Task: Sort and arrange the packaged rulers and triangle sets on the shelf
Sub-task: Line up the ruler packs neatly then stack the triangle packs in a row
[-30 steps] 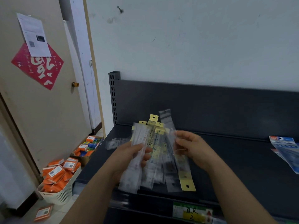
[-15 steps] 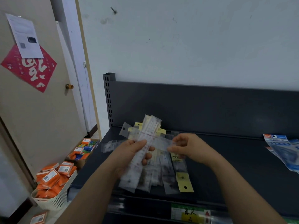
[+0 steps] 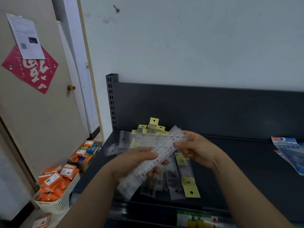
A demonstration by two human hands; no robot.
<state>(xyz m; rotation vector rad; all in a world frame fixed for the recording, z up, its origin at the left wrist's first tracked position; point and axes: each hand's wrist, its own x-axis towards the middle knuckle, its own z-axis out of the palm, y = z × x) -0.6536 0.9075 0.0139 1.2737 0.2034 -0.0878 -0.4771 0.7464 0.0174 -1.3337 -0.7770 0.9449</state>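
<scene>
I'm clutching the slick packaged rulers (image 3: 137, 179) in my left hand (image 3: 134, 162), right hand (image 3: 198, 149) pinching one, risking them sliding off the shelf (image 3: 246, 171).

Clear ruler packets (image 3: 153, 155) carry yellow header cards (image 3: 154, 121) on a dark grey shelf (image 3: 246, 170); floor boxes (image 3: 52, 180) are orange.

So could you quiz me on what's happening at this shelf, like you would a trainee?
1. True or false: the left hand and right hand both hold the clear ruler pack.
2. On the shelf, the blue packages lie at: A) the left, B) the right, C) the front middle.
3. What colour are the boxes in the white basket?
Key: 1 true; 2 B; 3 orange.
</scene>
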